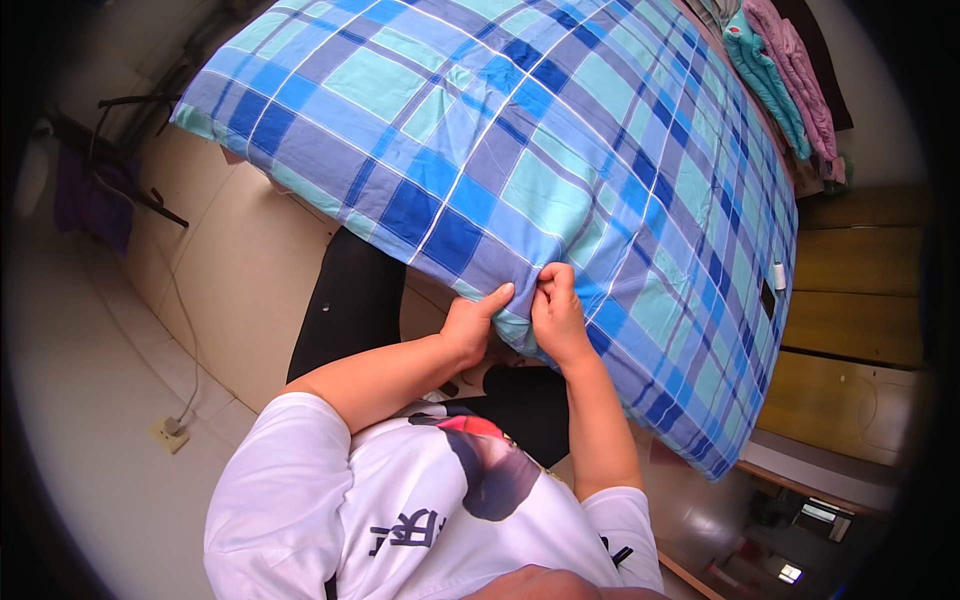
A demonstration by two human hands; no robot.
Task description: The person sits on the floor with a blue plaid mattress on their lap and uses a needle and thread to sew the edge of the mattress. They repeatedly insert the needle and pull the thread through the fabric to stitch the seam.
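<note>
A blue, teal and purple plaid quilt covers the bed in front of me, its near edge hanging at my lap. My left hand grips that edge, thumb on top and the other fingers hidden beneath the fabric. Close by on the right, my right hand pinches a fold of the same quilt between thumb and curled fingers. Whether it also holds something small, such as a needle, cannot be seen. A white spool of thread and a dark flat object rest at the quilt's right side.
Folded pink bedding and a teal padded item lie at the upper right. Wooden drawers or panels stand beyond the bed's right side. At left are a dark metal-framed stand and a plug in a wall socket with a cable.
</note>
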